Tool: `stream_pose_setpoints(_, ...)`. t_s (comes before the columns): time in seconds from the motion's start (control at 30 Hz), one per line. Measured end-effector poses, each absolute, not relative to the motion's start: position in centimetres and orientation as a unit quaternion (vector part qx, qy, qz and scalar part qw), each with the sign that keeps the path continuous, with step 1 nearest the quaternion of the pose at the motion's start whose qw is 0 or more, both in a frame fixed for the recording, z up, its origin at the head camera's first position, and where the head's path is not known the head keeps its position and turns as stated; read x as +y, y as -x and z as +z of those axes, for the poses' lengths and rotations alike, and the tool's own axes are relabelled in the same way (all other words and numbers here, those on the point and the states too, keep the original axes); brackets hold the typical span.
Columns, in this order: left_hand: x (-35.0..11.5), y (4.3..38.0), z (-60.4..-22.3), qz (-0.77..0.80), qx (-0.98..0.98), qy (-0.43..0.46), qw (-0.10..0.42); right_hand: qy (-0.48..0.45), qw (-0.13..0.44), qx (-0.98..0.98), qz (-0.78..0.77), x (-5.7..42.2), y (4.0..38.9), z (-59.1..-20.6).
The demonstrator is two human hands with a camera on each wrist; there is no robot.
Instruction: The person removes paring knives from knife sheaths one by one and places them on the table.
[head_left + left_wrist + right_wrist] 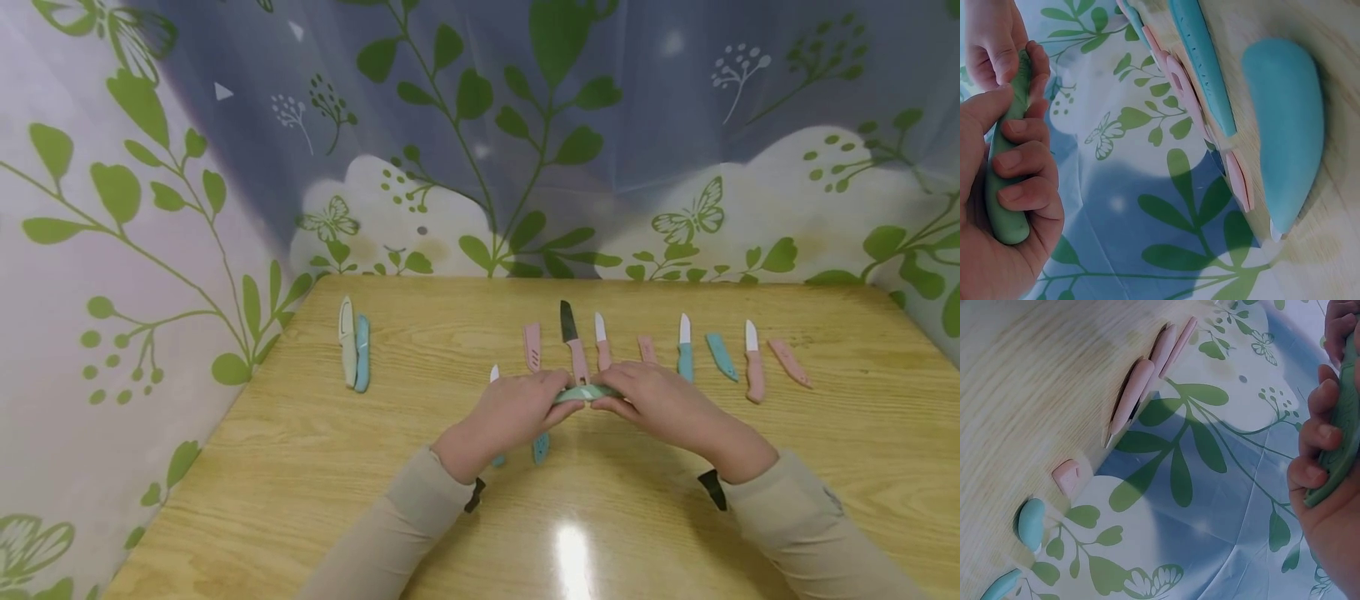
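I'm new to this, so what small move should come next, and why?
Perhaps the left hand should press the green knife toward the right hand, checking the sheath is seated: the hands grip opposite ends and no blade shows between.

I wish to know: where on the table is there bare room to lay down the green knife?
The table has bare wood between the left-end blue knife and the left hand, and right of the rightmost pink sheath, up to the table's right edge. It is crowded from the slotted pink sheath across to that rightmost one.
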State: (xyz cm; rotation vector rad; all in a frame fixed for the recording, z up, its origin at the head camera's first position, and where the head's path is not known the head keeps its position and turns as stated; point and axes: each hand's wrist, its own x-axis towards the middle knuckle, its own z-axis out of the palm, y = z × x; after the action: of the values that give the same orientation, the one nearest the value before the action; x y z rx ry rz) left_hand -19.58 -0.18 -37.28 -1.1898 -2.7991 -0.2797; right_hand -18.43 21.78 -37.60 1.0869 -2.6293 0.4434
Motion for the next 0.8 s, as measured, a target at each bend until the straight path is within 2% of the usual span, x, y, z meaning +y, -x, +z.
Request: stream_pose_setpoints(0.8,-0.26,19.6,-37.21,-0.1,-0.916,0.387,0.039,-0.354,0.108,-0.915,0.161,21.89,18.33,-37.34)
